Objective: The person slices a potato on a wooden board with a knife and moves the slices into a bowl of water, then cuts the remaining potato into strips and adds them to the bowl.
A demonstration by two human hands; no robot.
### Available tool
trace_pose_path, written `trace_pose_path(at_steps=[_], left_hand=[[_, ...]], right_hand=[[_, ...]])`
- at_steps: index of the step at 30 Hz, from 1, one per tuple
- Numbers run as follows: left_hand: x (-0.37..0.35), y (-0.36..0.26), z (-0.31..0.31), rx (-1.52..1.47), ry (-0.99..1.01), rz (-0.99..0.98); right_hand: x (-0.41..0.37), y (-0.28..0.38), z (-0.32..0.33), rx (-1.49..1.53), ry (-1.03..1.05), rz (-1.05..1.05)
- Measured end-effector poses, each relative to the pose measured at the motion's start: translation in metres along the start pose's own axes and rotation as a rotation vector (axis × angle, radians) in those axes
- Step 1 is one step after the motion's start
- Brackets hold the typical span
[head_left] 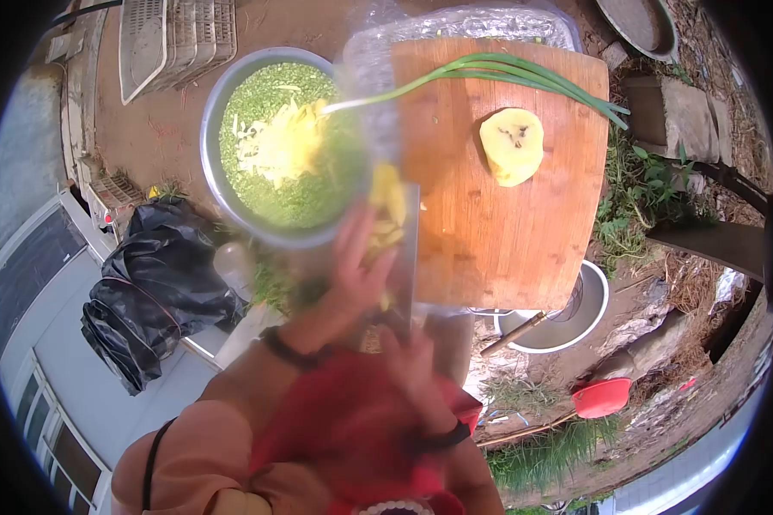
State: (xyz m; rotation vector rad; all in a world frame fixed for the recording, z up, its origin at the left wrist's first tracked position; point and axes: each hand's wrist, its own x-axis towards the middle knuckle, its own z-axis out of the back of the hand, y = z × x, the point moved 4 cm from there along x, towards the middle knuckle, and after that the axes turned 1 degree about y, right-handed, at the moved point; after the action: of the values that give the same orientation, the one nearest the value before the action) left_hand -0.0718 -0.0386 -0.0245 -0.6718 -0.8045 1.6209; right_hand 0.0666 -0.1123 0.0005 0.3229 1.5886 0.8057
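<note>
My left hand [361,266], smeared by motion, presses a bunch of yellow vegetable strips [388,206] against the flat of a cleaver [414,249]. Low in front of my body, my right hand [412,369] is closed at the cleaver's lower end; the handle itself is hidden. Both are between the metal basin [210,163] and the wooden cutting board [507,249]. Finely chopped greens [275,77] fill the basin, with yellow shreds [288,146] heaped on top. A thick yellow squash-like chunk [513,146] stands on the board, beside long green onions [524,69].
Clear plastic wrap [481,21] lies under the board's far edge. A white basin [597,292] sits below its right corner. Further off are a plastic crate [180,47], a black plastic bag [163,283], a red scoop [601,397] and a round metal pan [640,26].
</note>
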Motion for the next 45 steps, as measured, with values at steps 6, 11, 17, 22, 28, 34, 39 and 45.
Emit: trace_pose_path(at_steps=[6, 11, 17, 22, 28, 34, 39, 45], left_hand=[[0.017, 0.182, 0.128, 1.082, -0.186, 0.548], [0.047, 0.152, 0.105, 0.519, -0.095, 0.206], [0.058, 0.082, -0.010, 0.028, 0.307, 0.163], [0.060, 0.071, -0.038, 0.270, 0.377, -0.046], [0.044, 0.095, -0.027, 0.156, 0.438, 0.459], [0.069, 0.055, 0.029, 0.687, 0.173, -0.025], [0.134, -0.075, -0.108, 0.154, 0.216, 0.121], [0.127, -0.044, -0.144, -0.231, 0.056, 0.405]], right_hand=[[0.051, 0.024, -0.106, -0.168, 0.207, -0.133], [0.044, 0.014, -0.095, -0.201, 0.104, -0.098], [-0.002, -0.022, 0.005, 0.162, -0.188, -0.231], [-0.044, -0.013, 0.053, 0.511, -0.423, -0.273], [-0.056, -0.024, 0.078, 0.410, -0.442, -0.278], [-0.041, -0.005, 0.094, 0.578, -0.528, -0.313], [-0.035, -0.008, 0.107, 0.550, -0.578, -0.265], [-0.021, -0.001, 0.132, 0.287, -0.636, -0.064]])
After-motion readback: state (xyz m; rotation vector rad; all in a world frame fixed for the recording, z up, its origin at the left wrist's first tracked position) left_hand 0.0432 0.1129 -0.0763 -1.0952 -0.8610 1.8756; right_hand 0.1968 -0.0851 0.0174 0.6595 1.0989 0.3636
